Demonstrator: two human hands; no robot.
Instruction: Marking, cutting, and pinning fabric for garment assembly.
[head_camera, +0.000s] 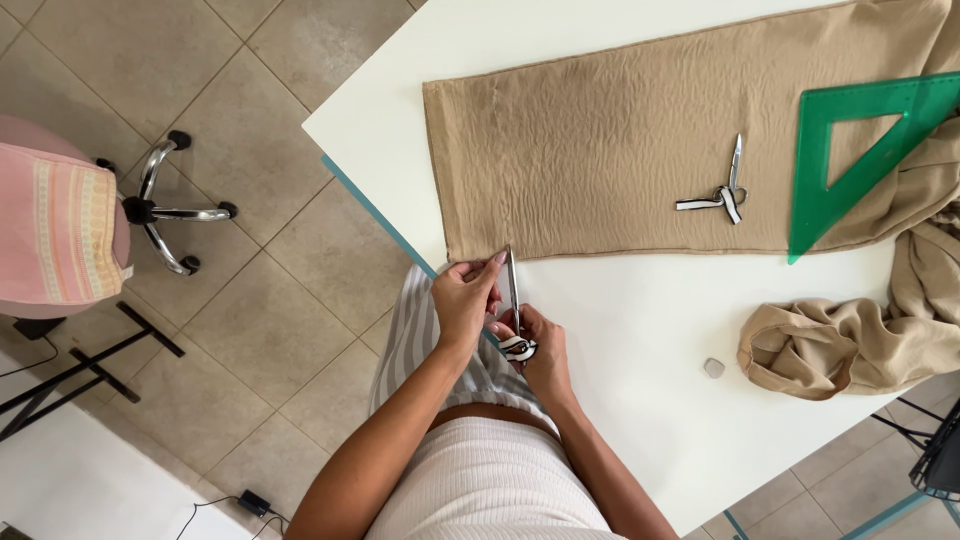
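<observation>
Right hand (540, 345) closed on scissors (514, 300), blades at near edge of tan fabric (600, 150) on white table (640, 330). Left hand (465, 295) pinching fabric edge beside blades. Green set square (850, 160) well apart.

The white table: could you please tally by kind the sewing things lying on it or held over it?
Scissors: 2, one pair in the right hand at the fabric edge, a smaller pair lying on the flat cloth
Tan fabric pieces: 2, flat and bunched
Green set square: 1
Small grey chalk: 1
Total: 6
</observation>
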